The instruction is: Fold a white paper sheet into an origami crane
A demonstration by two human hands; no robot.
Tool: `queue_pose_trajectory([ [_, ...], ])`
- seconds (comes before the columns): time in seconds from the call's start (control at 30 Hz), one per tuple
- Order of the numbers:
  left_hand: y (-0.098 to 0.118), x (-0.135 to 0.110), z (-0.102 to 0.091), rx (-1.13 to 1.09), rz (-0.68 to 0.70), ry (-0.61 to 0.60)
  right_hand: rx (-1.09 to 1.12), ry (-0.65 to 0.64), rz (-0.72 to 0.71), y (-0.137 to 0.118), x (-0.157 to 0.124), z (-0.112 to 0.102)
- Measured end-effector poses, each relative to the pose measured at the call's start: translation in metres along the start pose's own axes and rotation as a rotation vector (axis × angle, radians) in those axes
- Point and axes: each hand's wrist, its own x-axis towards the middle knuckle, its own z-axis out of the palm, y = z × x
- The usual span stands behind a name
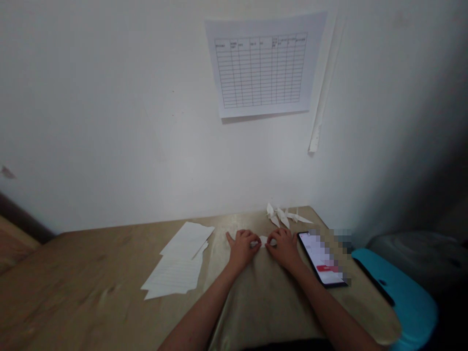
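Note:
My left hand (pixel 242 247) and my right hand (pixel 284 246) rest side by side on the tan table (pixel 91 273), fingers curled and pinching a small piece of white folded paper (pixel 263 240) between them. Most of that paper is hidden under my fingertips. Just beyond my right hand lie a few folded white paper figures (pixel 283 215) near the wall. A stack of lined white sheets (pixel 179 268) lies to the left of my left hand.
A phone (pixel 321 258) with a lit screen lies right of my right hand. A blue lid or seat (pixel 398 292) sits off the table's right edge beside a dark round object (pixel 420 248). A printed grid sheet (pixel 261 68) hangs on the white wall.

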Motion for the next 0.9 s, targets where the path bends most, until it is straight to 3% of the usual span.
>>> queue_pose_trajectory([
  [0.53, 0.0033, 0.0015, -0.0031, -0.022, -0.058, -0.055, 0.030, -0.030, 0.038, -0.0056, -0.0004, 0.0022],
  [0.9, -0.0059, 0.0036, -0.0034, -0.011, -0.128, -0.104, 0.011, -0.072, 0.040, -0.0023, -0.0004, 0.0018],
])
